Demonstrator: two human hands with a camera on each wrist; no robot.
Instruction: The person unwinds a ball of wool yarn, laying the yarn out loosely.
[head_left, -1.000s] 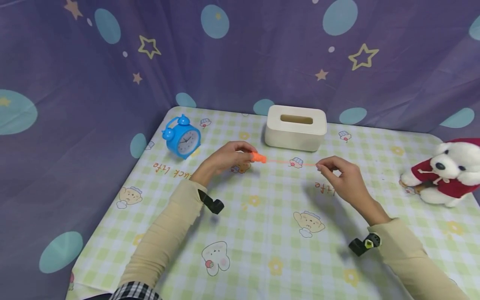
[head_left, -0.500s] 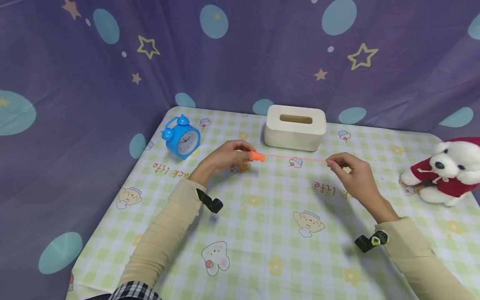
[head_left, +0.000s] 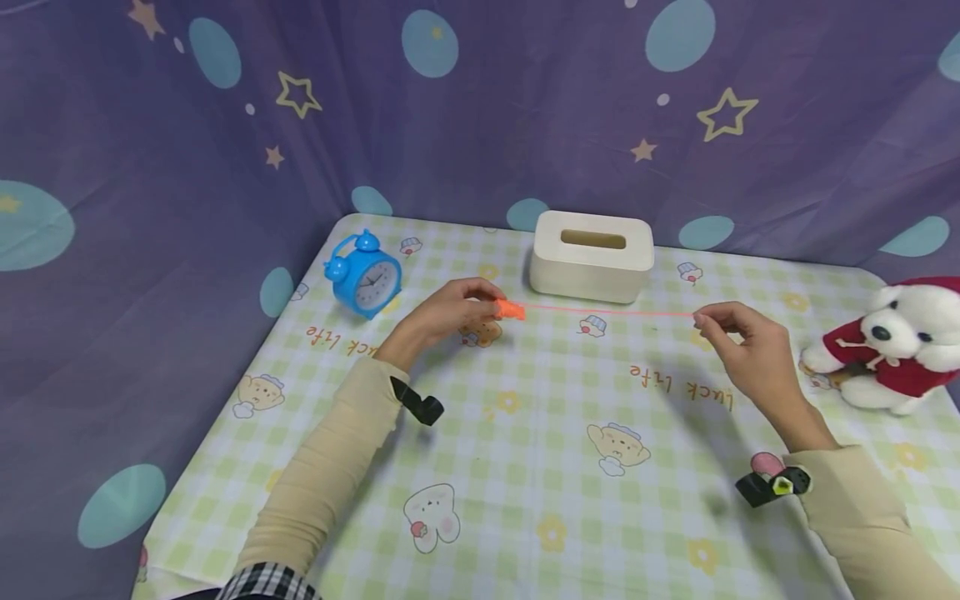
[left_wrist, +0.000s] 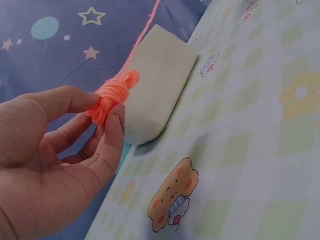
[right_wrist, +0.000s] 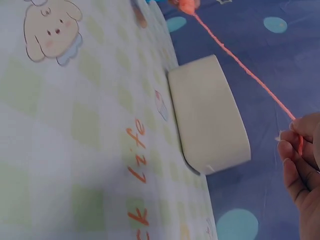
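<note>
Far left of the left fingers, and slightly beyond them, a blue twin-bell alarm clock (head_left: 366, 275) stands on the surface (head_left: 510, 475), dial turned toward the right and the person. The surface carries a green-and-white checked cloth with cartoon prints.

A black wrist camera (head_left: 417, 402) is mounted at the left sleeve cuff, behind the left fingers. The left hand (head_left: 450, 315) pinches an orange yarn skein (left_wrist: 114, 95); the left fingers (left_wrist: 109, 142) press on it from opposite sides and hold it clear of the surface. The wound body projects to the right of these fingertips.

A single yarn strand (head_left: 607, 311) leaves the skein and runs nearly straight from the left fingers to the right fingers. Beyond the strand, between the two sets of fingers and nearer to the left set, a cream tissue box (head_left: 592, 271) rests on the surface, slot facing up.

The right hand (head_left: 750, 342) pinches the strand between thumb and fingers (right_wrist: 295, 170). A second black wrist camera (head_left: 772, 485) is mounted behind the right fingers.

To the right of the right fingers, a white plush bear (head_left: 892, 333) in a red hooded top sits on the surface.
</note>
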